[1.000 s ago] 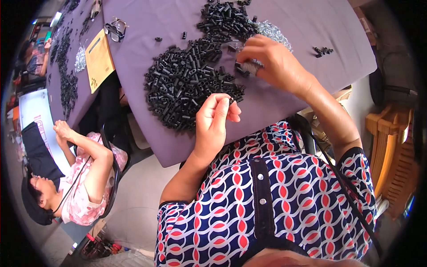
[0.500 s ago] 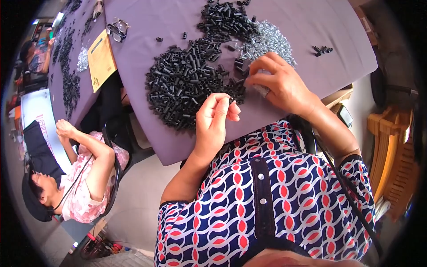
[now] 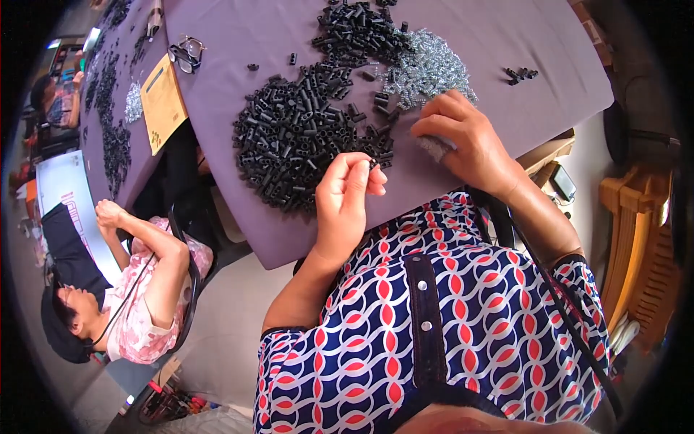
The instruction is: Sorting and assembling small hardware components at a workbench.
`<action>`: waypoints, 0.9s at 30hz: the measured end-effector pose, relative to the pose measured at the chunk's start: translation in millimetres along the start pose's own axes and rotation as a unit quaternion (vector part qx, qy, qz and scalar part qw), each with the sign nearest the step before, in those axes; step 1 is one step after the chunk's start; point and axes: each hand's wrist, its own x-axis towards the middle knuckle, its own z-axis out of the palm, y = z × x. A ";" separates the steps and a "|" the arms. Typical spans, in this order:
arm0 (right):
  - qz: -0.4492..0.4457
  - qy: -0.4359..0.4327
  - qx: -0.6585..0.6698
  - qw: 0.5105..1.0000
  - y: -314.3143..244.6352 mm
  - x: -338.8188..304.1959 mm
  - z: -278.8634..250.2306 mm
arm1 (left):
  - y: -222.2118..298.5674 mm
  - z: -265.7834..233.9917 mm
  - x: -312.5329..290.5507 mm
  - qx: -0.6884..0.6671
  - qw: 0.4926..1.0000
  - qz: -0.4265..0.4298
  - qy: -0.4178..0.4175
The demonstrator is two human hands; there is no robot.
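Observation:
My left hand [image 3: 343,195] is closed, thumb and index finger pinching a small black tubular piece [image 3: 373,165] at the near edge of a large pile of black tubular pieces [image 3: 289,137]. Just to its right, my right hand [image 3: 477,148] hovers over the table with curled fingers. A greyish clump of small springs [image 3: 434,149] shows in its palm; its fingertips are partly hidden. Beyond that hand lies a heap of small silvery springs [image 3: 426,69], touching a second heap of black pieces [image 3: 361,30] at the back.
Several loose black pieces [image 3: 520,75] lie at the right on the purple-grey tablecloth [image 3: 499,36]. Glasses [image 3: 186,54] and a yellow envelope [image 3: 163,101] are at the left. Another person [image 3: 144,289] sits to the left, beside more black pieces. A wooden chair [image 3: 629,253] stands right.
My right hand has moved back from the springs and black pieces, slightly toward me and to the right. My left hand keeps its pinch on the black piece, almost in place.

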 end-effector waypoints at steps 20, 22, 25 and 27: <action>0.033 -0.112 0.190 0.975 -28.5 -8.9 5.5 | 1.6 3.6 -7.3 -0.077 0.985 -0.114 -0.105; 0.029 -0.126 0.190 0.973 -29.5 -6.6 3.0 | 5.4 1.1 -6.4 -0.088 0.982 -0.127 -0.110; 0.056 -0.144 0.207 0.966 -35.8 -3.6 0.2 | 10.0 -4.8 -8.7 -0.044 0.985 -0.108 -0.130; 0.099 -0.102 0.132 0.981 -30.6 9.5 -2.7 | 4.7 -10.2 -5.3 -0.048 0.987 -0.104 -0.109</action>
